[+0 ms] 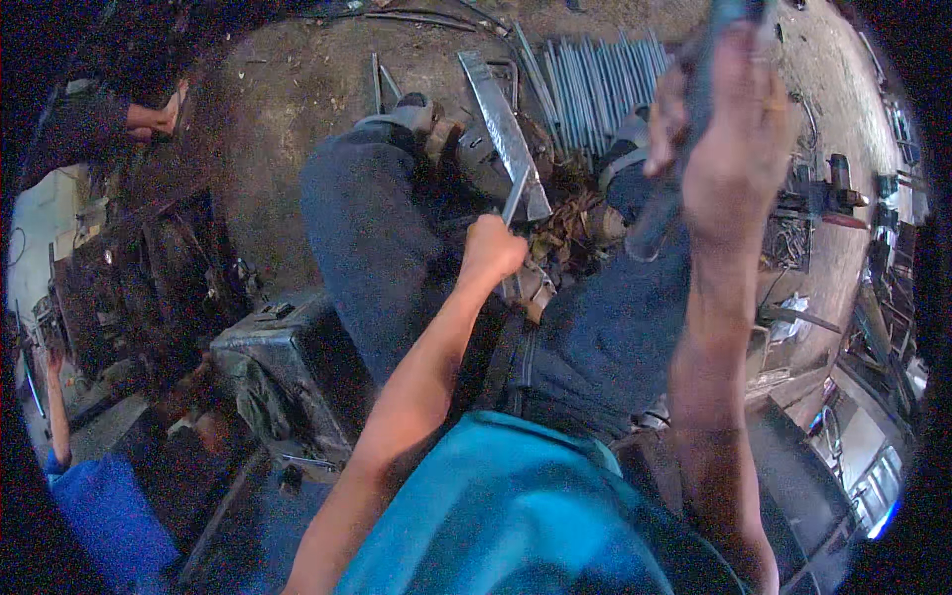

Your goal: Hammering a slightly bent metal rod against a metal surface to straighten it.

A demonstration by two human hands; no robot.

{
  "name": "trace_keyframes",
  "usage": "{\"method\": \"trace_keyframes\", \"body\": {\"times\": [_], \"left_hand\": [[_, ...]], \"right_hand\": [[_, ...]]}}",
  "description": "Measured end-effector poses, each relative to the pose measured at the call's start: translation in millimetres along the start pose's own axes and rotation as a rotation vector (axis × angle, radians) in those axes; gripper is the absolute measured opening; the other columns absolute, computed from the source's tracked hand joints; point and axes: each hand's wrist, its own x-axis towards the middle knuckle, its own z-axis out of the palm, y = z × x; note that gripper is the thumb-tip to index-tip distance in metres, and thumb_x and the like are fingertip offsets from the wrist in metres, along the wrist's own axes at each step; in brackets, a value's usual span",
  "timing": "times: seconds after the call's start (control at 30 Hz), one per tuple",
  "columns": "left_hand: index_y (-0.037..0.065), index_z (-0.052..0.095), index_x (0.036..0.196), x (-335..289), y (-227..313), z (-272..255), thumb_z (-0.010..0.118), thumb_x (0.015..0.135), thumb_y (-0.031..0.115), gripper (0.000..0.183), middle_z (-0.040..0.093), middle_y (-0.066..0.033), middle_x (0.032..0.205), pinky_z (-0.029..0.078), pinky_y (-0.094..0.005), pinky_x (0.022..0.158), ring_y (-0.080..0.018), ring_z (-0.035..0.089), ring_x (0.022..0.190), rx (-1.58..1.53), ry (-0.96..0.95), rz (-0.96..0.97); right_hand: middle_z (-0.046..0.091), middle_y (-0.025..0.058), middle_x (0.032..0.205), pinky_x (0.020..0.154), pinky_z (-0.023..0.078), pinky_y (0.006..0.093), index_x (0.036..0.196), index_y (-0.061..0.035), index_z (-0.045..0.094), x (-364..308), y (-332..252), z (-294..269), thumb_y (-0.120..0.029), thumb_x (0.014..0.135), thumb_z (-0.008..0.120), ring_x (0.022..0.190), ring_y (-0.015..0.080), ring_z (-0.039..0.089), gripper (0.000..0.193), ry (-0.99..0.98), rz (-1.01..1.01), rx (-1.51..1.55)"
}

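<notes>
My left hand (pixel 495 250) is closed round a short flat metal bar (pixel 517 195). The far part of this bar lies over the near end of a long, shiny steel block (pixel 501 124) between my feet. Up at the right, my raised right hand (pixel 729 149) grips a thick grey pipe-like handle (pixel 700 99), smeared by motion. One end of that handle hangs over my right knee; the other reaches the top edge of the picture. Whether it carries a tool head I cannot tell.
Many thin metal rods (pixel 605 84) lie side by side on the ground ahead. Brown scraps (pixel 570 223) are heaped near the steel block. A dark metal box (pixel 283 337) stands at my left. Other people are at left, one in a blue shirt (pixel 109 516).
</notes>
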Motion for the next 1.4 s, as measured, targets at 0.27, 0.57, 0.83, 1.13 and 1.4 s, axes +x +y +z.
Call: {"method": "trace_keyframes", "body": {"times": [0.27, 0.57, 0.83, 1.13, 1.4], "left_hand": [[-0.01, 0.065, 0.079, 3.3, 0.5, -4.8, 0.065, 0.065, 0.011, 0.025, 0.064, -0.0307, 0.083, 0.052, -0.0439, 0.075, -0.0407, 0.066, 0.084, 0.064, -0.087, -0.028], [-0.013, 0.064, 0.083, 2.5, 1.4, -5.7, 0.064, 0.068, 0.013, 0.03, 0.063, -0.0325, 0.084, 0.051, -0.0415, 0.073, -0.0396, 0.066, 0.086, -0.012, -0.101, -0.072], [-0.013, 0.065, 0.086, 6.2, -1.6, -1.2, 0.063, 0.066, 0.01, 0.03, 0.065, -0.0312, 0.089, 0.052, -0.0407, 0.077, -0.0398, 0.066, 0.088, -0.075, -0.08, -0.128], [-0.01, 0.063, 0.084, 25.2, -7.8, -7.6, 0.061, 0.072, 0.009, 0.022, 0.063, -0.0198, 0.073, 0.047, -0.0388, 0.055, -0.0284, 0.062, 0.064, -0.063, -0.383, 0.035], [-0.001, 0.057, 0.078, 23.3, -15.5, -5.5, 0.061, 0.075, 0.009, 0.011, 0.048, -0.005, 0.057, 0.029, -0.0297, 0.037, -0.0142, 0.04, 0.04, -0.626, -0.528, -0.368]], "right_hand": [[0.058, 0.0178, 0.063, 0.051, 0.045, 0.0423, 0.09, 0.0034, 0.052, -74.2, 87.6, 31.5, -0.018, 0.09, 0.059, 0.054, 0.0345, 0.06, 0.022, -0.01, 0.064, -0.743], [0.049, 0.0008, 0.057, 0.039, 0.039, 0.0271, 0.082, -0.0039, 0.052, -22.2, 72.5, 13.1, -0.036, 0.097, 0.049, 0.046, 0.0094, 0.049, 0.035, -0.043, 0.081, -0.4], [0.05, 0.0054, 0.06, 0.045, 0.041, 0.0314, 0.086, -0.0029, 0.05, -35.4, 43.5, 6.1, -0.031, 0.096, 0.05, 0.053, 0.0161, 0.053, 0.029, 0.091, -0.136, -0.324], [0.048, 0.0006, 0.052, 0.036, 0.038, 0.0289, 0.085, -0.0043, 0.051, -79.8, 126.0, -2.2, -0.034, 0.096, 0.052, 0.042, 0.0084, 0.047, 0.032, -0.06, 0.809, -0.2], [0.045, -0.0039, 0.055, 0.038, 0.035, 0.0211, 0.085, -0.0073, 0.05, -51.4, 27.0, -1.4, -0.04, 0.096, 0.05, 0.045, 0.0041, 0.043, 0.034, 0.124, 0.156, 0.046]]}}
